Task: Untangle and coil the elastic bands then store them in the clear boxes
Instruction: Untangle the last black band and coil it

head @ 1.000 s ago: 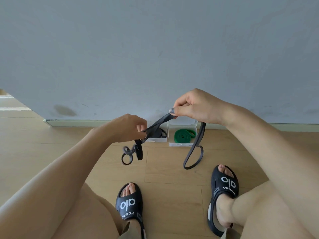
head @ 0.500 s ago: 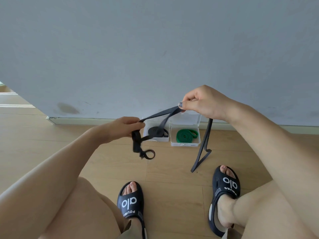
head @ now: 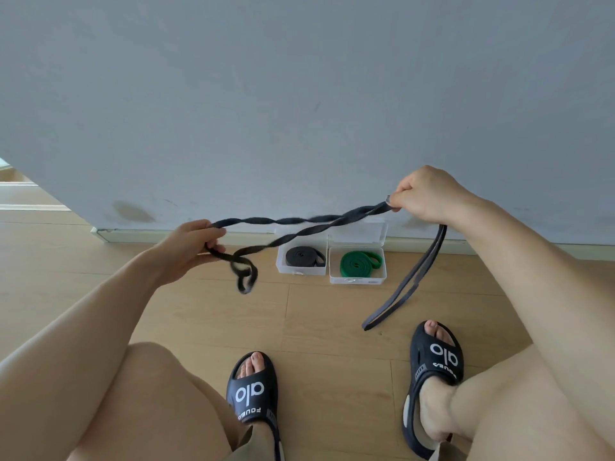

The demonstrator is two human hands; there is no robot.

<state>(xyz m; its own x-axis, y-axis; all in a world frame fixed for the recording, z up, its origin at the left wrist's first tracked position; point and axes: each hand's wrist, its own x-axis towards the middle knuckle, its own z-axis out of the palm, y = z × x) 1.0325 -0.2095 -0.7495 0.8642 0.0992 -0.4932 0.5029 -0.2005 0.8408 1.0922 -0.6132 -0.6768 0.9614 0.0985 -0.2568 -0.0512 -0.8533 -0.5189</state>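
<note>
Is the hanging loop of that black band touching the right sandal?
Apart. In the head view, the black band ends above bare floor, short of the right sandal.

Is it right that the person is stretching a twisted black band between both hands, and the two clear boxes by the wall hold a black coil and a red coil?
Nearly. The head view shows the left hand and right hand stretching the twisted black band, and one clear box holds a black coil. The coil in the other clear box is green, not red.

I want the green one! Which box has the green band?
The right-hand clear box holds the coiled green band; the left box beside it holds a black band.
</note>
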